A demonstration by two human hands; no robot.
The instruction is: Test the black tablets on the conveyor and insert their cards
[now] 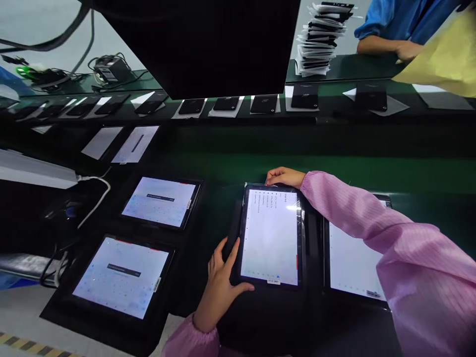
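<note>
A tablet (269, 233) with a lit white screen showing a list of text lies on the dark table in front of me. My left hand (220, 280) is at its lower left corner, thumb and fingers spread apart, fingertips at the side edge. At the tablet's far edge, my right hand (285, 177) has its fingers pinched together; what they hold, if anything, is too small to make out. Close on the right lies a second lit tablet (353, 263), partly covered by my right sleeve.
To the left lie two lit tablets, one farther (159, 201) and one nearer (121, 275). A large black panel (208, 44) hangs overhead. Beyond are a row of dark tablets (305, 96), a tall stack (322, 39) and a co-worker's arm (386, 47) near yellow sheeting (446, 54).
</note>
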